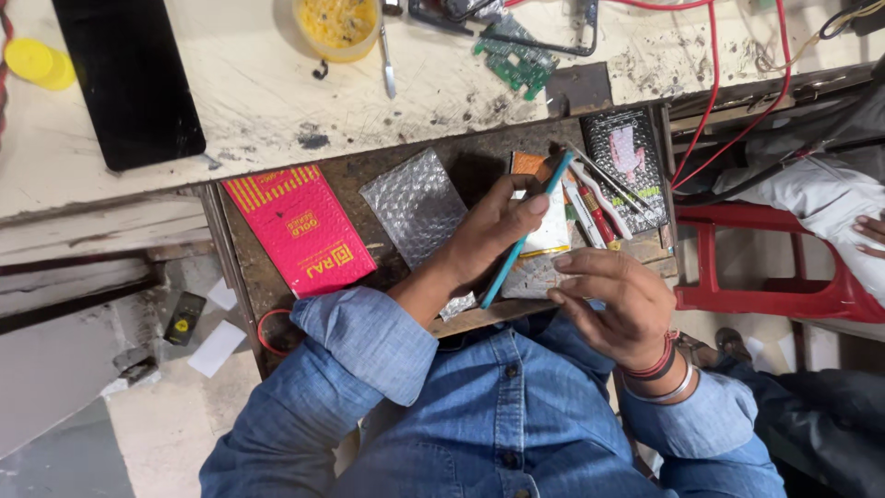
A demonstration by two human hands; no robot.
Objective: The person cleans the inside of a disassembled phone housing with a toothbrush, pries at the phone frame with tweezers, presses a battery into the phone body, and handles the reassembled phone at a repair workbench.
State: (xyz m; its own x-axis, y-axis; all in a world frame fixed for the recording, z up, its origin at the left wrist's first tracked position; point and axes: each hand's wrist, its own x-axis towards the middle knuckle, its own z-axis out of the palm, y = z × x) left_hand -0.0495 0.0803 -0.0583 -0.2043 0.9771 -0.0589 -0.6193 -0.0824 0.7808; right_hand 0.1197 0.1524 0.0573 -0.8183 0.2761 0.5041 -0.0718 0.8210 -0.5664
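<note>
My left hand (498, 226) is closed around a thin teal stick-like tool (525, 235) that slants from upper right to lower left over an open wooden drawer (241, 249). My right hand (613, 304) sits just right of it. Its fingertips and thumb pinch the edge of a flat pale packet (533, 275), which lies under the teal tool. Above the packet is a white and orange flat item (551, 226), partly hidden by my left hand. Both sleeves are blue denim, and red and dark bands circle my right wrist.
The drawer holds a red packet (300, 229), a silver bubble pouch (417, 205), a black bubble pouch (629, 161) and red-handled screwdrivers (597, 210). On the worktop lie a black screen (129, 78), a yellow cup (336, 26), a green circuit board (516, 57) and red wires (712, 88). A red stool (765, 295) and another person's hand (871, 232) are at right.
</note>
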